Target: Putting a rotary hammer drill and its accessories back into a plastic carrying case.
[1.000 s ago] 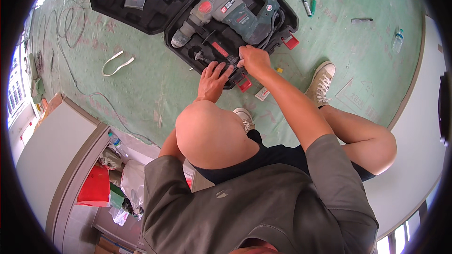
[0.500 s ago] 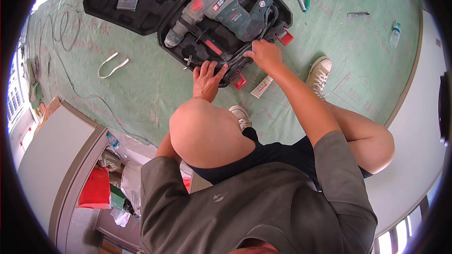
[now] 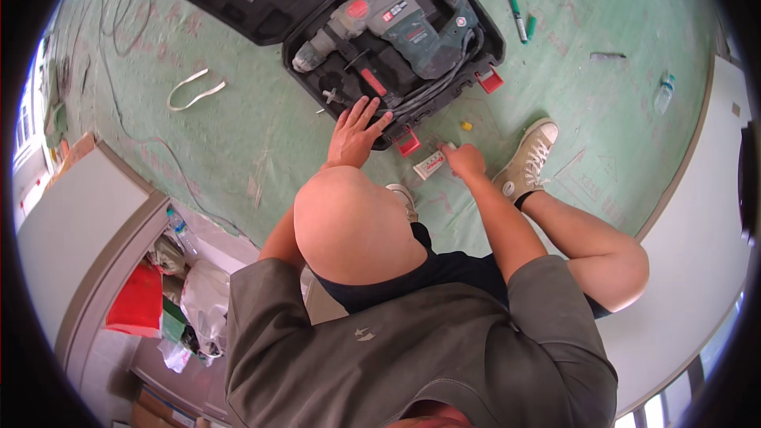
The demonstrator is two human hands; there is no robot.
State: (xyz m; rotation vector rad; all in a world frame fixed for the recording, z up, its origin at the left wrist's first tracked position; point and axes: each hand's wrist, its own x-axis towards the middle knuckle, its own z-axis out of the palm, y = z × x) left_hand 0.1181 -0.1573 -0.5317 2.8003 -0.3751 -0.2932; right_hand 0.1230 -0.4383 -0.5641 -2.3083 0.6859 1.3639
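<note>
A rotary hammer drill (image 3: pixel 412 32), grey and dark green, lies in an open black case (image 3: pixel 468 79) with two red latches. My left hand (image 3: pixel 354 135) rests on the case's near-left corner, fingers spread and holding nothing. A side handle with a red grip (image 3: pixel 372 82) lies just beyond its fingertips. Close to the floor in front of the case, my right hand (image 3: pixel 468 162) is closed around one end of a white tube (image 3: pixel 429 165) with dark and red print. The fingertips are partly hidden. A small yellow piece (image 3: pixel 466 125) lies on the floor beyond that hand.
Green sheeting (image 3: pixel 261 135) covers the floor. Green marker-like pieces (image 3: pixel 517 16), a small grey strip (image 3: pixel 607 55) and a plastic bottle (image 3: pixel 664 95) lie to the right. A white strap (image 3: pixel 194 95) and a thin cable (image 3: pixel 127 143) lie left. My shoe (image 3: pixel 529 150) is near my right hand.
My right hand has left the case's front edge, come down toward me and closed on the white tube, which has shifted slightly. My left hand stays at the case corner. The view has shifted a little.
</note>
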